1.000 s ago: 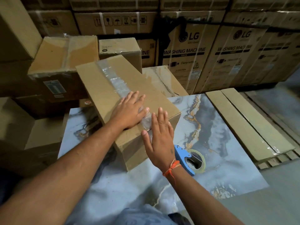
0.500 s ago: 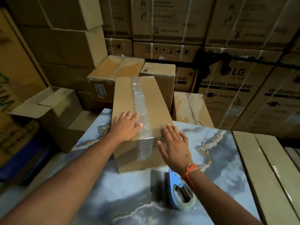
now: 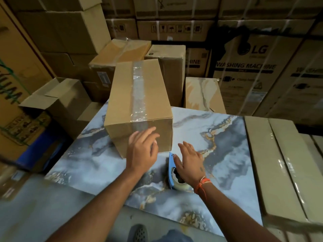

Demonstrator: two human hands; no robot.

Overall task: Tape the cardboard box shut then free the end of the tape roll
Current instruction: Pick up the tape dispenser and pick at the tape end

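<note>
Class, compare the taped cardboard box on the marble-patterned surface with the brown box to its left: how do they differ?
The taped cardboard box is shut, with a clear tape strip along its top seam; the brown box to its left has its flaps open and shows no tape. The taped box rests on the marble-patterned surface; the open one sits lower, beside it. Both are plain brown cardboard.
</note>
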